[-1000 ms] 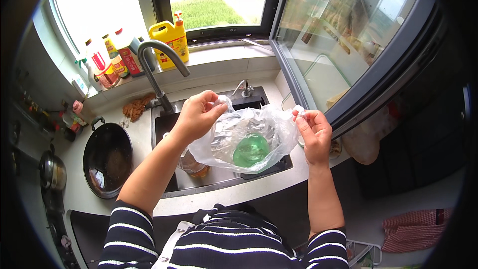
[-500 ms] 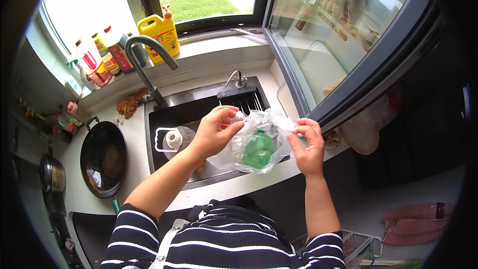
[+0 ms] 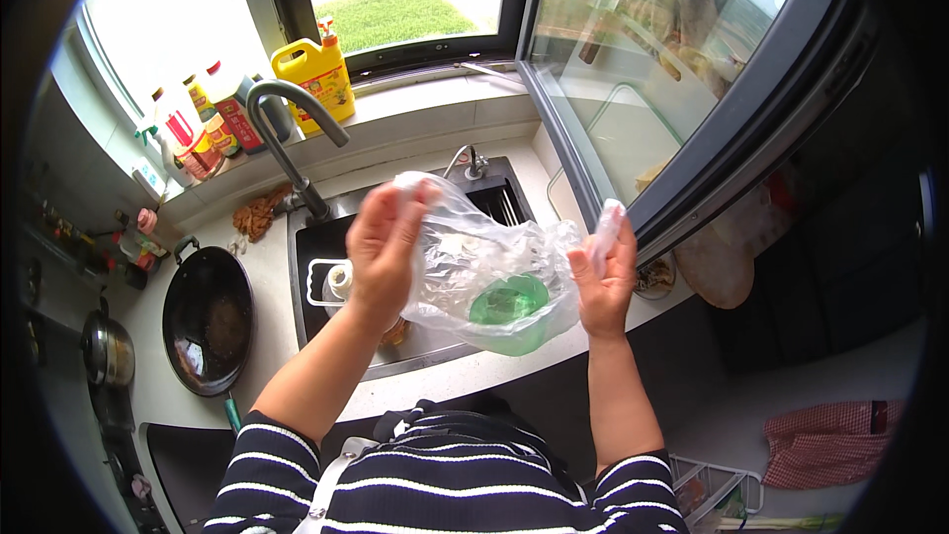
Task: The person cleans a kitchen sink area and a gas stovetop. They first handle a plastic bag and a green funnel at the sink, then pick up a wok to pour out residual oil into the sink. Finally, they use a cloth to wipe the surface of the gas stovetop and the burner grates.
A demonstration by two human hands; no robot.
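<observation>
A clear plastic bag [image 3: 465, 247] hangs stretched between my two hands above the front of the sink. Inside it lies a green translucent bottle [image 3: 509, 302], partly veiled by the film. My left hand [image 3: 386, 247] pinches the bag's upper left edge, its fingers slightly blurred. At the other side, my right hand [image 3: 605, 272] grips the bag's edge, with a twist of film standing up between thumb and fingers. Behind my left wrist, in the sink, a large jug with a white handle [image 3: 338, 282] is mostly hidden.
The dark sink [image 3: 321, 237] has a tall grey faucet [image 3: 297, 94]. To the left stands a black wok [image 3: 210, 321] on the counter. Bottles and a yellow jug [image 3: 316, 84] line the sill. An open window sash [image 3: 583, 148] juts inward at right.
My left hand has moved left and up, and my hands are farther apart. The bag is stretched wider, and the green bottle has sunk a little lower and tilted.
</observation>
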